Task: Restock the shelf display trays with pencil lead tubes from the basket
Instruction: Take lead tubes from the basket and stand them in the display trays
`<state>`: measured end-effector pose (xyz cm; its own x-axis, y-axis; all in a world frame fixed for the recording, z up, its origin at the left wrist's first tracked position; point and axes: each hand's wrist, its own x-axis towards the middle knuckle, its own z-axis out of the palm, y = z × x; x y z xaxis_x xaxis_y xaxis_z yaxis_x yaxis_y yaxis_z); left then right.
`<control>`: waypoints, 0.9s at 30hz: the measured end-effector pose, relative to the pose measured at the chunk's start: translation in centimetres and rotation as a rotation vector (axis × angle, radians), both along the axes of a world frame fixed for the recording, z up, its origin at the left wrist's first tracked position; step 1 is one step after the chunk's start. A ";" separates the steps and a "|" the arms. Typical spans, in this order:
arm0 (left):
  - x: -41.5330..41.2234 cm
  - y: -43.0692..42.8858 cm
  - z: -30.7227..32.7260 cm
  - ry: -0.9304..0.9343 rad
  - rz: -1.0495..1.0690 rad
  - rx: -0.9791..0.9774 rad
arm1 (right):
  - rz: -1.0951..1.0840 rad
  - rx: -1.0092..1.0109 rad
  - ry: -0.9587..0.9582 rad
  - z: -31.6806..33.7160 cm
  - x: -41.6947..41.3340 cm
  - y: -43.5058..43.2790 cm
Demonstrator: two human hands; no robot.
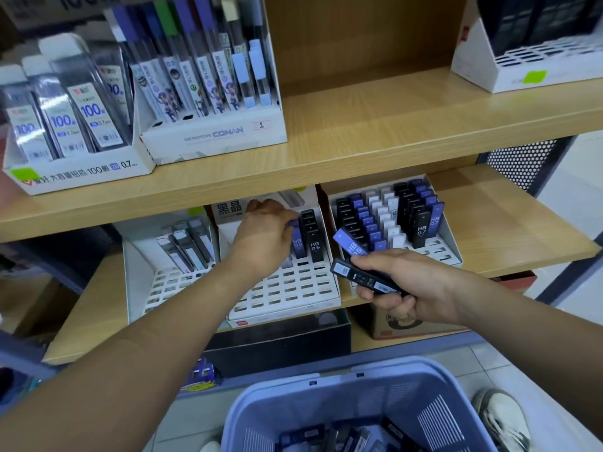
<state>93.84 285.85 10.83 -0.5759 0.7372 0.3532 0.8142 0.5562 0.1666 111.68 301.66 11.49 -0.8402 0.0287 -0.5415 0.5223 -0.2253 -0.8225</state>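
Note:
My left hand (266, 234) reaches into the middle white slotted tray (293, 293) on the lower shelf and pinches the top of a purple HB 0.5 lead tube (297, 244) standing in a back slot beside black tubes (314, 238). My right hand (404, 285) hovers in front of the right tray and grips a few tubes, one purple (349, 244) and black ones (362, 275). A purple basket (385, 402) with more tubes sits on the floor below.
The right tray (447, 252) is mostly full of black, purple and white tubes. The left tray (163, 282) holds several grey tubes. The upper shelf (359, 135) carries three display boxes. A cardboard box (408, 327) sits under the lower shelf. My shoe (502, 419) is beside the basket.

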 end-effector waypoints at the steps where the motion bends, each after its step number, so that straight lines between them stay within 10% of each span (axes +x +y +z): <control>1: 0.9 0.1 0.9 -0.132 0.012 0.070 | 0.021 -0.002 0.008 0.0 0.0 0.0; 4: 3.8 -0.1 3.7 -0.825 -0.057 0.262 | 0.114 0.000 0.032 0.2 0.1 -0.1; 7: 5.6 -0.4 4.4 -1.087 -0.140 0.280 | 0.212 0.019 0.060 0.6 0.2 -0.5; 16: 3.4 -2.4 4.1 -0.994 0.057 0.391 | 0.124 0.237 0.160 0.9 -0.1 -0.7; 27: 1.5 -3.2 2.0 -0.310 0.107 0.219 | 0.114 0.470 0.002 -1.2 -0.8 -2.3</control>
<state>95.34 282.67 12.86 -0.7494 0.5940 0.2926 0.6460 0.5587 0.5201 110.92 299.39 10.28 -0.8534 0.1776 -0.4901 0.5202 0.2297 -0.8226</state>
